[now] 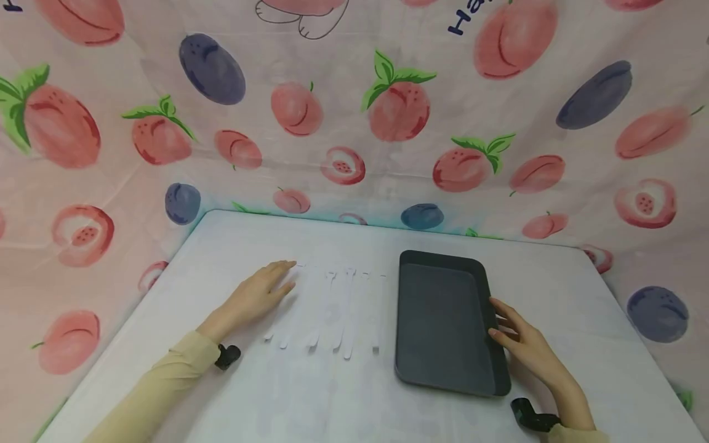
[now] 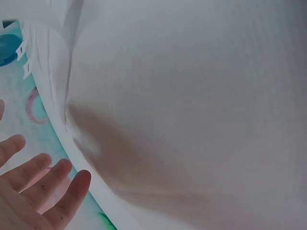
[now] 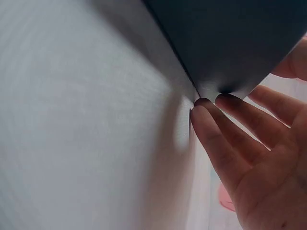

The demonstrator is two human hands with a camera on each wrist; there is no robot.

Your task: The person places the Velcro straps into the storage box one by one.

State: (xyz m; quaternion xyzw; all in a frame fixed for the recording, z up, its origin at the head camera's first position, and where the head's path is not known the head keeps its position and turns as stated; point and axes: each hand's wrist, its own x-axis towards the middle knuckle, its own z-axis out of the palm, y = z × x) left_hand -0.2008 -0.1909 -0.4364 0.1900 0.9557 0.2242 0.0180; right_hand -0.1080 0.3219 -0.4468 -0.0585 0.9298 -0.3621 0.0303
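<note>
A dark grey baking tray lies lengthwise on the white table. My right hand holds its right side, the thumb at the rim and the other fingers against the outer wall. To the left of the tray lies a row of several white plastic cutlery pieces, pale against the white cloth; fork tines show in the left wrist view. At the row's left end, my left hand hovers with fingers extended and nothing in it. The handle ends of the cutlery point toward me.
A white cloth covers the table. Behind it and at both sides hangs a fruit-print curtain. Each wrist carries a small black camera, the left one close above the cloth.
</note>
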